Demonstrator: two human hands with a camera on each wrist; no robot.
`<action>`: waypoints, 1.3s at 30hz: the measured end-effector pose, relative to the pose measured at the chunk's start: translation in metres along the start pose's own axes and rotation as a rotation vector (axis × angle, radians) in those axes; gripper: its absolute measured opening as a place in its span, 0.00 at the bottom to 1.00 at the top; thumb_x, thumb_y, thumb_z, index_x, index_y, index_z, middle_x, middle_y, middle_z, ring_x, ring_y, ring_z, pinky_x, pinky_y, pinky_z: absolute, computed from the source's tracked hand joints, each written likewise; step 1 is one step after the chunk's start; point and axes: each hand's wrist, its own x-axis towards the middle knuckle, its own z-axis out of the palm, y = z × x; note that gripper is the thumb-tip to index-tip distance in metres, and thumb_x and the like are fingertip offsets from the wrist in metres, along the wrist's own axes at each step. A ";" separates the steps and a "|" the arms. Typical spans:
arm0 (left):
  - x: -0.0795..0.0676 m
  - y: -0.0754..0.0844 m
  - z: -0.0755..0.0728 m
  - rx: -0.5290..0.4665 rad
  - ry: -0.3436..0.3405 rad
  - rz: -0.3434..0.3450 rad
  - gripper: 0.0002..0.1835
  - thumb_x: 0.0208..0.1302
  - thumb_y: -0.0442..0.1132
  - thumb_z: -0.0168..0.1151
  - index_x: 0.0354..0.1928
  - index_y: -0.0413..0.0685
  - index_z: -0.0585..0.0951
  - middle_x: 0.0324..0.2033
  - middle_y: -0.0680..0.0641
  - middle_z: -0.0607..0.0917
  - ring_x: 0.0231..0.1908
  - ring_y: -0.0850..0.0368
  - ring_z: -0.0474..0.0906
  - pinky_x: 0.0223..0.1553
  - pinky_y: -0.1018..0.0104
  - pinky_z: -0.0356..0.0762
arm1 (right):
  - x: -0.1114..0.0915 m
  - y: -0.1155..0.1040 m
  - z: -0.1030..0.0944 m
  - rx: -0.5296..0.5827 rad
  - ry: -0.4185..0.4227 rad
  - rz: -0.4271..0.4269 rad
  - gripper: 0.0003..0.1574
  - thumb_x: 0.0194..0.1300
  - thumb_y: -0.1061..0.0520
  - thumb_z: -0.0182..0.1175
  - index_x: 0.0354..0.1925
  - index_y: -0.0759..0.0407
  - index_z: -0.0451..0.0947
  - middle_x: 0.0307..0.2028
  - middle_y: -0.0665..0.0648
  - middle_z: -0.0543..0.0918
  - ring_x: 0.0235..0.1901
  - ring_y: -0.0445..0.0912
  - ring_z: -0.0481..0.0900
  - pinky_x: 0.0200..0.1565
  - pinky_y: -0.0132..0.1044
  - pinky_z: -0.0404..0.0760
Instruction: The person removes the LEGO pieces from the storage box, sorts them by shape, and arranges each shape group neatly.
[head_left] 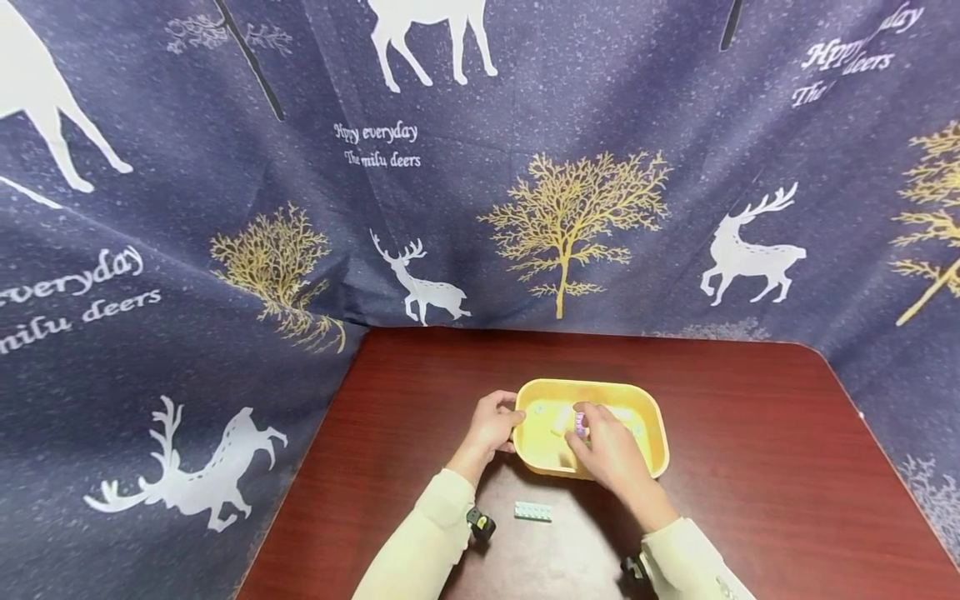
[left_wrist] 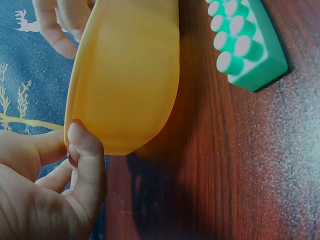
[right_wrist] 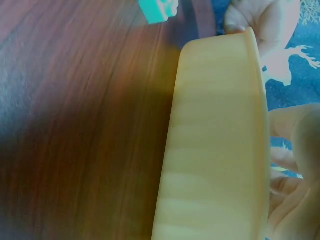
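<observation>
A yellow plastic bin (head_left: 547, 469) sits on the table. My left hand (head_left: 492, 423) grips the rim at its left end, the thumb over the edge and the fingers outside. Reaching in over the near wall, my right hand (head_left: 611, 450) has thumb and index finger at opposite ends of a small purple toy brick (head_left: 580, 423). In the right wrist view the bin's wall hides the fingertips. A pale yellow block (head_left: 561, 420) lies left of the purple brick inside the bin. On the table in front of the bin is a green studded toy brick (head_left: 533, 511).
The dark red wooden table (head_left: 750, 450) extends to both sides of the bin. A blue cloth (head_left: 450, 208) printed with deer and trees hangs behind the table and along its left side. Both wrists wear small black cameras (head_left: 481, 524).
</observation>
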 end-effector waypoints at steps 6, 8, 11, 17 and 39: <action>-0.001 0.001 0.001 0.007 0.007 0.000 0.21 0.67 0.31 0.65 0.62 0.40 0.78 0.35 0.39 0.83 0.21 0.53 0.80 0.13 0.69 0.80 | 0.008 0.005 0.004 -0.040 -0.035 0.040 0.30 0.60 0.54 0.70 0.57 0.66 0.77 0.46 0.66 0.85 0.44 0.61 0.85 0.48 0.58 0.86; -0.002 0.001 0.001 0.006 0.009 -0.001 0.22 0.67 0.31 0.65 0.62 0.40 0.77 0.34 0.40 0.83 0.21 0.53 0.81 0.13 0.69 0.80 | 0.010 0.006 0.005 -0.051 -0.041 0.049 0.30 0.59 0.54 0.69 0.57 0.66 0.77 0.47 0.67 0.85 0.44 0.62 0.85 0.47 0.59 0.86; -0.002 0.002 0.001 -0.001 0.009 -0.005 0.22 0.66 0.31 0.65 0.62 0.39 0.77 0.32 0.42 0.82 0.22 0.51 0.81 0.12 0.70 0.79 | 0.013 0.008 0.006 -0.061 -0.059 0.077 0.30 0.59 0.53 0.69 0.57 0.65 0.77 0.48 0.67 0.85 0.45 0.63 0.85 0.47 0.59 0.86; -0.002 0.003 0.001 -0.015 0.015 -0.009 0.21 0.66 0.31 0.65 0.61 0.41 0.78 0.30 0.45 0.80 0.22 0.51 0.82 0.12 0.70 0.79 | 0.019 0.015 0.009 -0.065 -0.117 0.136 0.33 0.59 0.51 0.69 0.59 0.65 0.76 0.50 0.67 0.84 0.47 0.64 0.84 0.50 0.60 0.85; -0.001 0.000 0.003 0.003 0.012 -0.017 0.21 0.66 0.31 0.65 0.61 0.43 0.78 0.30 0.46 0.81 0.19 0.55 0.79 0.11 0.71 0.78 | 0.033 0.018 0.017 -0.081 -0.178 0.264 0.32 0.60 0.51 0.66 0.60 0.62 0.74 0.55 0.68 0.80 0.44 0.66 0.83 0.43 0.62 0.86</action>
